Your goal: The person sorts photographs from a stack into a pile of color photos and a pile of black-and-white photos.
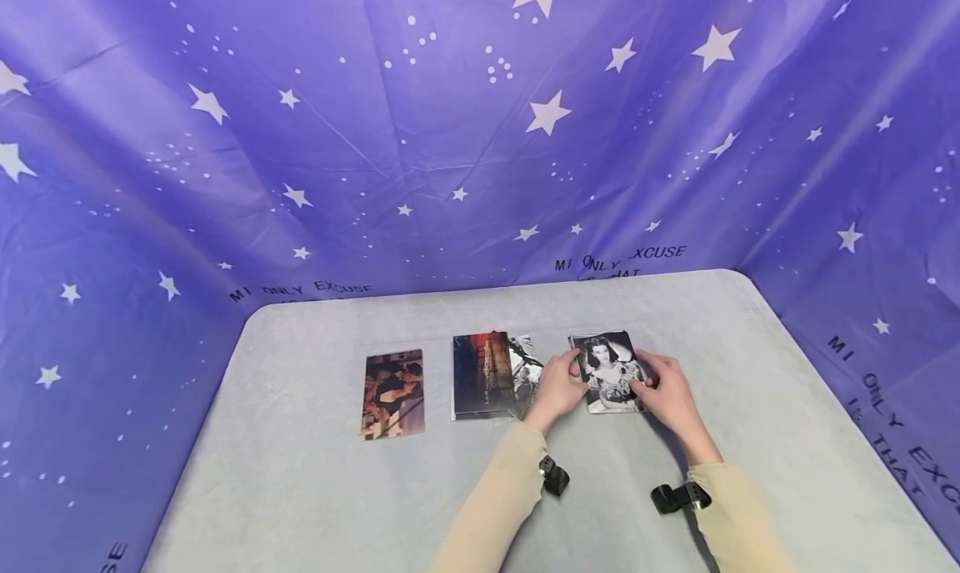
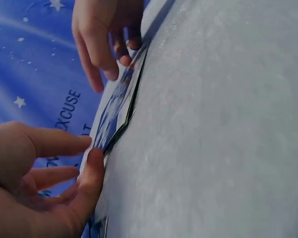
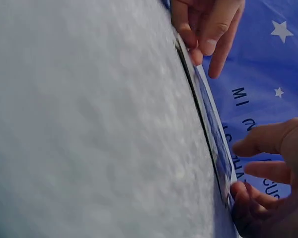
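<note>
A pile of photo cards, topped by a black-and-white portrait of a dark-haired person in a patterned dress, lies on the table between both hands. My left hand touches the pile's left edge with fairly straight fingers, thumb and index apart in the head view. On the opposite side, my right hand has its thumb over the right border and its index finger beside the upper edge. Seen edge-on in the right wrist view, the cards form a thin, slightly uneven layer lying flat on the tabletop.
Left of my hands, a dark-and-red picture card tops another pile, and a black-and-white card sticks out beside it. Farther left lies a single brownish photo card. A purple star-printed cloth surrounds the grey table.
</note>
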{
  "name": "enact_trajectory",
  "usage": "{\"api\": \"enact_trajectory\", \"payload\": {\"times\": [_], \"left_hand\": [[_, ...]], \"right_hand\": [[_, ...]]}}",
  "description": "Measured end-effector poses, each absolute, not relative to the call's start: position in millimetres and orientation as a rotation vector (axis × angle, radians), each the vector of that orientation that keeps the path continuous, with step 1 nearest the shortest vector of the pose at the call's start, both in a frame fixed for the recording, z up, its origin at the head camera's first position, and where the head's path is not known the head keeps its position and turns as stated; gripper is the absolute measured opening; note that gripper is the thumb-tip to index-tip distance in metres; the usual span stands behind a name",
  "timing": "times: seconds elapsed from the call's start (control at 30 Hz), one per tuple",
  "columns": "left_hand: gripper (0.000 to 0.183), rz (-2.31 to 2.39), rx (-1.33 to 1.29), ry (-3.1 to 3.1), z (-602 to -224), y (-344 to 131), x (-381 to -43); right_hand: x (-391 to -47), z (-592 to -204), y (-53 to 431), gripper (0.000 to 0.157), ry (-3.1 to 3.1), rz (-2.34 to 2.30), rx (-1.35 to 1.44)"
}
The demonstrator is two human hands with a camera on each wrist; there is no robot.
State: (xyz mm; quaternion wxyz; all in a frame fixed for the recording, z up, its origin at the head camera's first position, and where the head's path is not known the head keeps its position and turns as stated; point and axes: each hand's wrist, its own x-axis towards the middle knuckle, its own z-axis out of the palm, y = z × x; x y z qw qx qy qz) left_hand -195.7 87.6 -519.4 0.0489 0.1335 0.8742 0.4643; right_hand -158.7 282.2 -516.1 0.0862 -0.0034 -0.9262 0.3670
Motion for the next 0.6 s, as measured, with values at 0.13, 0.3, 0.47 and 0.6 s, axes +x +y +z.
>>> {"api": "enact_trajectory", "payload": {"times": [0.13, 0.3, 0.47, 0.6], "left_hand": [[0.05, 1.643, 0.369, 2.5, -523, 76, -190], [0.043, 1.829, 0.338, 2.336, -521, 64, -182], [0.046, 1.88, 0.338, 2.306, -520, 53, -177], [0.046, 1.897, 0.32, 2.315, -520, 41, -174]], "right_hand": [[-153, -514, 276, 0.055, -2.69, 1.145, -0.084], [-152, -511, 268, 0.054, -2.638, 1.168, -0.074], [-152, -512, 259, 0.052, -2.634, 1.168, -0.027], [-151, -514, 251, 0.049, -2.614, 1.146, 0.026]]}}
